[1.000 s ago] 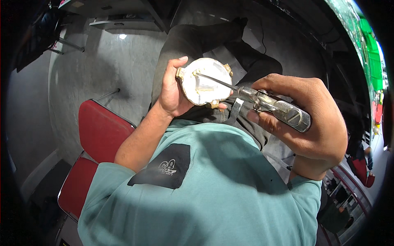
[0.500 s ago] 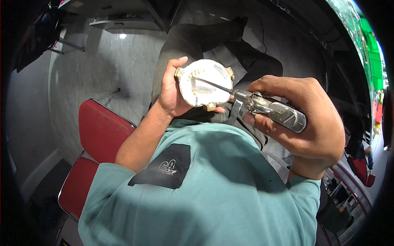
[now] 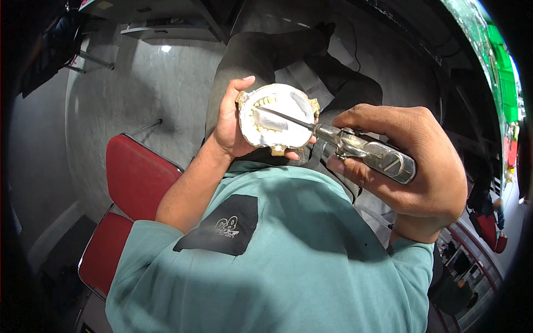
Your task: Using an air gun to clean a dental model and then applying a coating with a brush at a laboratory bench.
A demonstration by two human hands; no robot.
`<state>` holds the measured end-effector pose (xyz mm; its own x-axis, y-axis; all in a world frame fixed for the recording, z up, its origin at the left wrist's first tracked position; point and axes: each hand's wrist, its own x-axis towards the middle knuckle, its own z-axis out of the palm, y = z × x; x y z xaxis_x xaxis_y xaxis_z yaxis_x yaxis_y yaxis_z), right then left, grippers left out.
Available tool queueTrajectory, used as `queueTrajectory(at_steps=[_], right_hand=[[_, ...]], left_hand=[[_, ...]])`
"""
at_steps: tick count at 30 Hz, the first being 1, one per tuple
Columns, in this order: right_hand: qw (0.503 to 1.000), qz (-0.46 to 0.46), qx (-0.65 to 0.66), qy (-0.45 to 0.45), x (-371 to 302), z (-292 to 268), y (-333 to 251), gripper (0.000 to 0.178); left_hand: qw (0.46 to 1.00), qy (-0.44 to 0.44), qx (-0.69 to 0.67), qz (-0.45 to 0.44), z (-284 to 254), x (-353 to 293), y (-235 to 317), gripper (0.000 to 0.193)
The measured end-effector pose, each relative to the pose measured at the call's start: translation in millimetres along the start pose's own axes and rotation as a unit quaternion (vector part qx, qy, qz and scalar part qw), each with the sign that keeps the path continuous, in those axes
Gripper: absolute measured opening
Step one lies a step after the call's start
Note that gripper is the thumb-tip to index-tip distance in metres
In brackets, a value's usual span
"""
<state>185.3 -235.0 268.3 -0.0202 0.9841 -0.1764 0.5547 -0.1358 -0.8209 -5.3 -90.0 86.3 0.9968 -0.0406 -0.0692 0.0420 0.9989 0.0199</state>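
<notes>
My left hand [image 3: 230, 130] is closed round the side and underside of a round, brass-coloured dental flask [image 3: 277, 151] with lugs on its rim. White plaster [image 3: 294, 100] fills it, and a curved row of yellowish denture teeth [image 3: 266, 101] stands in the plaster. In my right hand [image 3: 427, 161] is a metal air chisel [image 3: 369, 150], gripped between thumb and fingers. Its long thin bit crosses the plaster from the right, the tip at the left part of the tooth row; whether it touches I cannot tell. Part of my left hand is hidden beneath the flask.
The flask is held above my lap, over dark trousers [image 3: 244, 58]. To the left stands a red chair [image 3: 141, 172] on the grey floor [image 3: 144, 89]. A bench with a drawer [image 3: 172, 33] is at the far left. Green bins [image 3: 502, 72] line the right edge.
The flask has tilted and turned slightly in my left hand, so the teeth show more plainly and its near lug sits farther left. The chisel has barely moved.
</notes>
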Motion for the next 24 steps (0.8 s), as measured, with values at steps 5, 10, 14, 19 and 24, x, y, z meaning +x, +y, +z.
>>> queueTrajectory(at_steps=[5,10,14,19,24], right_hand=[[1.000,0.011,0.003,-0.011,-0.3,0.0,-0.9,0.040],[1.000,0.001,0.000,-0.018,1.1,0.9,0.6,0.040],[1.000,-0.008,0.007,-0.026,1.5,0.0,-0.2,0.039],[0.999,0.006,0.019,-0.038,1.9,-0.7,-1.1,0.038],[0.999,-0.014,0.012,-0.048,2.2,-0.2,0.5,0.038]], left_hand=[[0.997,0.059,-0.005,-0.041,-5.7,-3.4,1.1,0.096],[0.997,0.059,-0.027,-0.050,-7.6,-3.2,0.9,0.097],[0.996,0.063,-0.006,-0.064,-8.3,-2.9,2.3,0.100],[0.993,0.063,-0.047,-0.092,-8.8,-4.0,2.7,0.103],[0.991,0.033,-0.078,-0.108,-7.1,-3.3,1.8,0.105]])
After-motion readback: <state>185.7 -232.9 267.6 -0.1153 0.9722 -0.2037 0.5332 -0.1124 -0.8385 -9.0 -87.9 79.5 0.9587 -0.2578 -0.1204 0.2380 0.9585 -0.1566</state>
